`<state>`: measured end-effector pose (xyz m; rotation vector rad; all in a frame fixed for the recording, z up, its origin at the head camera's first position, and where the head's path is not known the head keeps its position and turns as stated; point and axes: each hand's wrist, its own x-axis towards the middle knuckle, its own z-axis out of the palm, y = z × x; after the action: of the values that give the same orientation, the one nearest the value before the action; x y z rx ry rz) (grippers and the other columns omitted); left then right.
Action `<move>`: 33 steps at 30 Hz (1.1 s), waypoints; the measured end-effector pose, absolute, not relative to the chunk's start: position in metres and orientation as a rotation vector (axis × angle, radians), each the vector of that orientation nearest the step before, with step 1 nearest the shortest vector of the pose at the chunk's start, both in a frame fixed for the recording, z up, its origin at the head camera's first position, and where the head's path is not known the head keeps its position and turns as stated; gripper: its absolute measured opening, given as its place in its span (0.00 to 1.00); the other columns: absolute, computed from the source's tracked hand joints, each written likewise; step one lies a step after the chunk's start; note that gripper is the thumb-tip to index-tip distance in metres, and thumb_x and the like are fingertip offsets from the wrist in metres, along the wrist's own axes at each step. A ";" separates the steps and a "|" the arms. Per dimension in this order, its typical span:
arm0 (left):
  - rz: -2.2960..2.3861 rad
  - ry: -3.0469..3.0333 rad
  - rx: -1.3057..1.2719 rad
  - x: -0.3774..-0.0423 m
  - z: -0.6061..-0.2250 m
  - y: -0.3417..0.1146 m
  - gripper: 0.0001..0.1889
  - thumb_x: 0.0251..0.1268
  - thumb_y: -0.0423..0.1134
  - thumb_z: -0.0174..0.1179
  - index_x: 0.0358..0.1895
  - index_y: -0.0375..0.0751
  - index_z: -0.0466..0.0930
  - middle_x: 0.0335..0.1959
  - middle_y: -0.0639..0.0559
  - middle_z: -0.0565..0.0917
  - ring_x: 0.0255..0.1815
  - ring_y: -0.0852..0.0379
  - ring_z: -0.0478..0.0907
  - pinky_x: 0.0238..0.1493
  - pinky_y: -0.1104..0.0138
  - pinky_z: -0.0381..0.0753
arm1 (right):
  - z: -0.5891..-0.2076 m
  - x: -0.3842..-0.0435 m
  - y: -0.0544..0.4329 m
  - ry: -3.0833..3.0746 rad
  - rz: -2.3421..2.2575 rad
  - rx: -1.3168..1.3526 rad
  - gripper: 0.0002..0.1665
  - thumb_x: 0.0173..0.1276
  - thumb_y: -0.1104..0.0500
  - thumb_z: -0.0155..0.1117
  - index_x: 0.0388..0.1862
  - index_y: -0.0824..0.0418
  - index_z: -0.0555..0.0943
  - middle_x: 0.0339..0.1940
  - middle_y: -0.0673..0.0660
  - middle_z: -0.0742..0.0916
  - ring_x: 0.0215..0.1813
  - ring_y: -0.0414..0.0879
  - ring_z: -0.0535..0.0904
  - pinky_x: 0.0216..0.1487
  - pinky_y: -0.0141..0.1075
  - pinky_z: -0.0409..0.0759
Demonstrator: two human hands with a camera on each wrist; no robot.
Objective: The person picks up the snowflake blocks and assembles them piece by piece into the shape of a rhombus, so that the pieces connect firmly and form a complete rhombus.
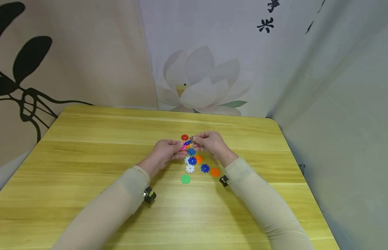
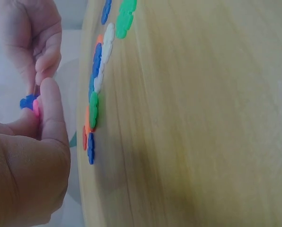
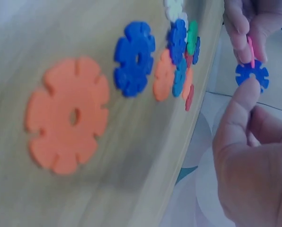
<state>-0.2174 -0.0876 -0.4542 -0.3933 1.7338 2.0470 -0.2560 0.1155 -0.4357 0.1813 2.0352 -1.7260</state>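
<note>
Above the table, my left hand (image 1: pixel 165 151) pinches a pink notched plastic disc (image 3: pixel 251 51) between thumb and fingers. A blue notched disc (image 3: pixel 250 72) meets the pink one at an angle, edge to edge, and looks slotted into it. From the other side my right hand (image 1: pixel 211 143) pinches a greyish-brown notched disc (image 1: pixel 192 139) against the blue disc. Most of the brown disc is hidden by the right thumb; whether it is slotted in, I cannot tell. Behind the hands lies a red disc (image 1: pixel 185 137).
Several loose discs lie on the wooden table (image 1: pixel 97 156) below the hands, among them a green disc (image 1: pixel 186 179), a white disc (image 1: pixel 190 168), a dark blue disc (image 1: pixel 205 168) and an orange disc (image 3: pixel 67 116). A printed curtain (image 1: pixel 206 31) hangs behind the table's far edge.
</note>
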 end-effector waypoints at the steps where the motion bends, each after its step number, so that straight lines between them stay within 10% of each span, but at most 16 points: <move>1: 2.051 1.735 -0.400 -0.217 -0.454 -0.087 0.18 0.81 0.33 0.60 0.66 0.25 0.75 0.49 0.34 0.90 0.45 0.47 0.93 0.51 0.64 0.93 | -0.436 -0.256 0.115 2.026 -1.743 0.186 0.15 0.79 0.61 0.67 0.58 0.68 0.85 0.49 0.64 0.91 0.39 0.46 0.90 0.48 0.35 0.93; 33: 1.892 1.790 -0.194 -0.217 -0.452 -0.083 0.22 0.87 0.34 0.51 0.73 0.24 0.69 0.59 0.30 0.84 0.42 0.51 0.89 0.49 0.64 0.93 | -0.447 -0.249 0.114 1.999 -1.804 0.038 0.15 0.81 0.59 0.65 0.58 0.68 0.84 0.48 0.65 0.89 0.39 0.46 0.87 0.50 0.37 0.92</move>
<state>-0.2171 -0.0829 -0.4517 -0.1938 1.7895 1.8922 -0.2495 0.1135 -0.4470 0.0381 1.9995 -1.8040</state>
